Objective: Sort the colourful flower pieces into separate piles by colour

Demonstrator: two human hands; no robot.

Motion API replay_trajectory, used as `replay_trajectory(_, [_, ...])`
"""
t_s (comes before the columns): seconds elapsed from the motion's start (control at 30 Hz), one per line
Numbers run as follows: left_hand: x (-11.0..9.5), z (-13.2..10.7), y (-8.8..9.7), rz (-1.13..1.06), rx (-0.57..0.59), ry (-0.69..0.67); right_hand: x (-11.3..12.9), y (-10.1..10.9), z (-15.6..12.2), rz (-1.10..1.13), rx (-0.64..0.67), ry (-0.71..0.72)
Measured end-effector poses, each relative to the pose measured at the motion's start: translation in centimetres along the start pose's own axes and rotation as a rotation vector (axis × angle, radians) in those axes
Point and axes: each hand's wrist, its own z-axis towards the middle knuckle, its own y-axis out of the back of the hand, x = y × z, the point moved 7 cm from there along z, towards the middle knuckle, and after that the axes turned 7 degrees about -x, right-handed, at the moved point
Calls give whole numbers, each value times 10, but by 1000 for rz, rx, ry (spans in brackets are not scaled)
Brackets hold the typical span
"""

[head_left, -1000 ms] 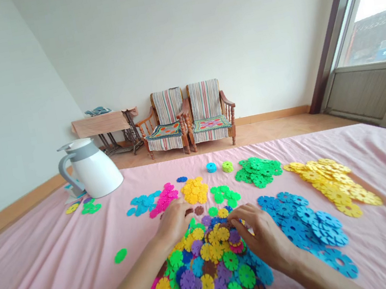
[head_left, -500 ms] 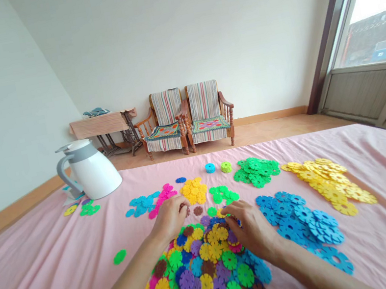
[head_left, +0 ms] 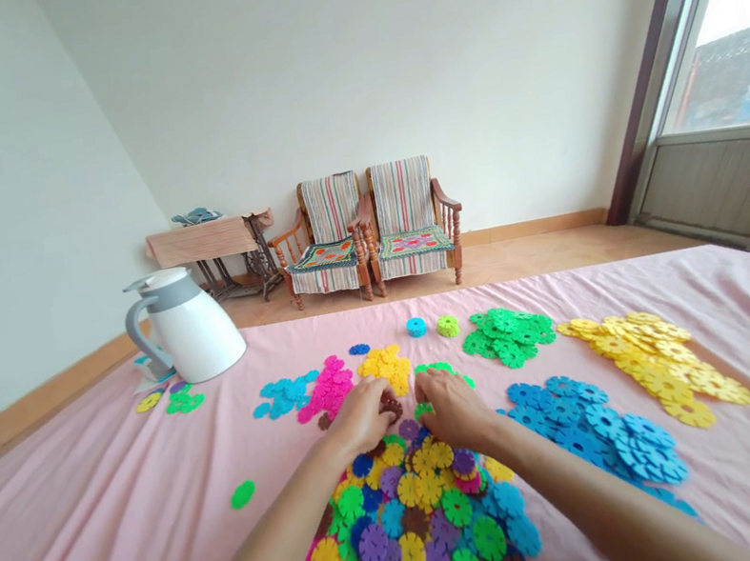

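Note:
Curled over a brown slotted plastic disc (head_left: 393,407), the fingers of my left hand (head_left: 359,417) close at its edge. My right hand (head_left: 454,409) bends down with its fingertips on a green slotted disc (head_left: 423,409), partly covered by them. Below both hands spreads a mixed heap of slotted discs (head_left: 411,545) in many colours. Another brown disc (head_left: 325,420) lies just left of my left hand. Beyond the hands are a pink pile (head_left: 325,388), a yellow pile (head_left: 387,367) and a green group (head_left: 443,368), which my right hand partly hides.
Larger blue (head_left: 589,422), yellow (head_left: 654,357) and green (head_left: 507,335) piles lie to the right. Small blue (head_left: 416,326) and lime stacks (head_left: 448,326) stand at the back. A white jug (head_left: 199,331) stands far left on the pink cloth (head_left: 133,516); a lone green disc (head_left: 242,494) lies left.
My right hand has moved left and forward from the heap to the green disc. A brown disc now shows left of my left hand, whose fingers have come to the other brown disc.

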Motion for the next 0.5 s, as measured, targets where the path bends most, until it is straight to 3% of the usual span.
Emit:
replay_trajectory(0.17, [1,-4,-3,-106,-14,44,-18,14,2,54,-129,-45])
replay_trajectory(0.27, [8,-15,8,-170,-38,82,-30,29,-6,82,-223,-54])
replay_trajectory(0.37, [30,-29,34,-217,-80,131,-36,38,-22,126,-250,-40])
replay_trajectory(0.5, [87,-49,81,-213,-233,297,-39,43,-46,178,-259,-27])
